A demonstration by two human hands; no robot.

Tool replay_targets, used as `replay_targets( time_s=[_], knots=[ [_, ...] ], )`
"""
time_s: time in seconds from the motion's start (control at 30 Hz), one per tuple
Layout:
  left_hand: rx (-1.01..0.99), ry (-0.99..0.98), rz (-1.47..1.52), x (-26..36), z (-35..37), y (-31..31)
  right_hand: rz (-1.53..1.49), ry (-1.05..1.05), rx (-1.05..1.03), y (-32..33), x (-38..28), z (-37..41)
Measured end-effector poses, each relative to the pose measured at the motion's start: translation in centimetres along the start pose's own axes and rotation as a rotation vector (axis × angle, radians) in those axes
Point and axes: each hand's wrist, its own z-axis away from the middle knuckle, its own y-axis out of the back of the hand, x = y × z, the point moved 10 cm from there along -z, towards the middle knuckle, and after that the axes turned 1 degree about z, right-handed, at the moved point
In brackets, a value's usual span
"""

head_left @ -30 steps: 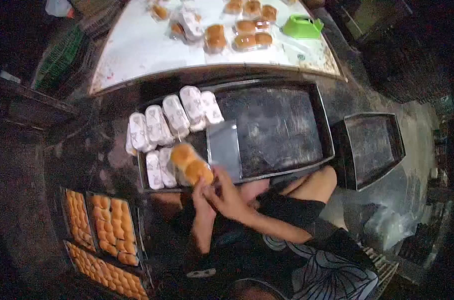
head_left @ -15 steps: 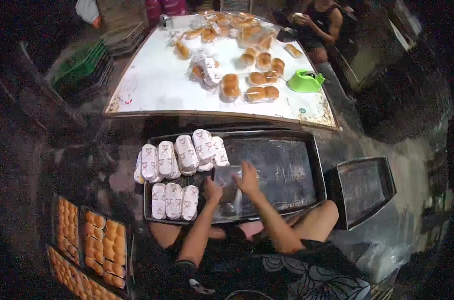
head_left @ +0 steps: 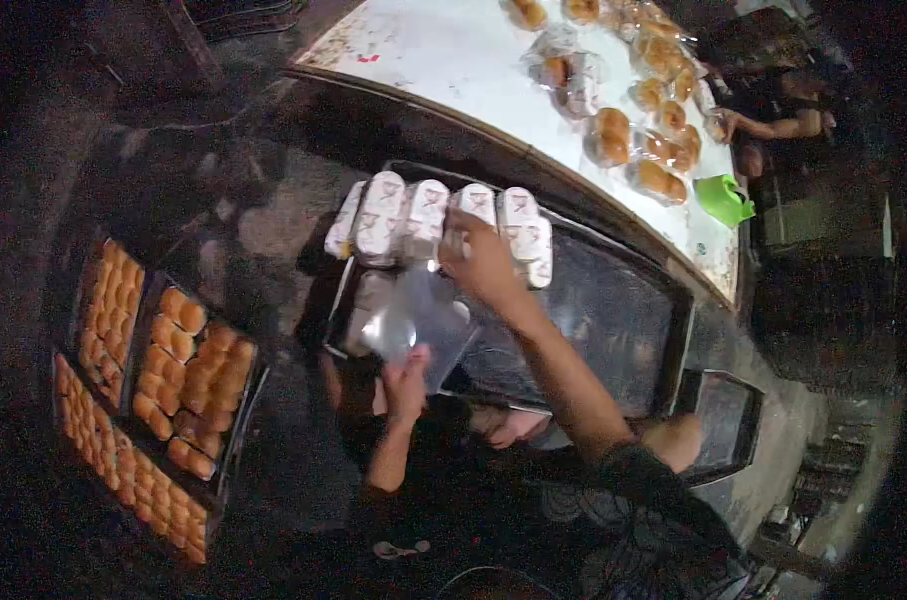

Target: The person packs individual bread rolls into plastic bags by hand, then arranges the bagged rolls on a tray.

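Looks partway through the bagging to me: a row of wrapped bun packs [head_left: 424,215] lines the far end of the dark tray [head_left: 614,320], while the trays of loose buns [head_left: 189,370] off to the left look full. The left hand [head_left: 406,385] has its grip pinched on a clear plastic bag [head_left: 419,320], shiny and seemingly empty, over the tray's near-left corner. The right hand [head_left: 484,262] is at the bag's top edge, but I can't tell its grip.

The clear bag [head_left: 421,322] is blurred and veils the wrapped packs [head_left: 362,308] beneath it; whether the right hand [head_left: 484,265] grips it cannot be told. The top edge cuts off the counter [head_left: 444,60].
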Motion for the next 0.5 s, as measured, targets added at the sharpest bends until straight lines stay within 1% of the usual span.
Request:
replay_targets(
  time_s=[0.03,0.07,0.1,0.13,0.17,0.2,0.23,0.3,0.33,0.37,0.43,0.47,0.5],
  knots=[
    [0.119,0.035,0.228,0.9,1.3,2.5,0.03,0.209,0.014,-2.8,-5.6,-2.5],
    [0.236,0.063,0.454,1.8,2.6,4.9,0.125,0.098,-0.331,-8.9,-8.3,-5.2],
    [0.205,0.058,0.405,1.3,3.3,6.8,0.319,0.174,-0.583,-14.6,-11.1,-6.6],
    [0.171,0.048,0.359,0.7,3.9,8.6,0.303,0.179,-0.568,-18.0,-12.3,-7.4],
    [0.212,0.052,0.146,0.6,4.9,11.0,0.514,0.285,-0.586,-22.4,-12.5,-7.5],
    [0.252,0.063,-0.068,0.7,5.7,13.0,0.728,0.381,-0.603,-25.1,-12.6,-7.5],
    [0.248,0.055,-0.086,1.0,5.5,14.3,0.715,0.372,-0.591,-24.9,-13.2,-7.9],
    [0.229,0.027,0.014,1.1,5.5,16.4,0.852,-0.026,-0.65,-22.6,-8.4,-7.6],
    [0.215,0.018,0.079,0.8,5.3,17.0,0.904,0.1,-0.692,-23.4,-7.3,-7.2],
    [0.201,0.012,0.147,0.4,5.1,17.7,0.916,0.082,-0.701,-23.7,-5.8,-6.5],
    [0.196,-0.001,0.294,-0.7,4.8,18.8,0.777,0.12,-0.391,-20.4,-6.5,-6.8],
    [0.204,-0.006,0.371,-1.5,4.9,19.2,0.605,0.113,-0.267,-17.3,-6.3,-5.8],
    [0.209,-0.009,0.443,-2.2,5.0,19.8,0.504,0.016,-0.273,-14.4,-4.8,-4.6]
  ],
)
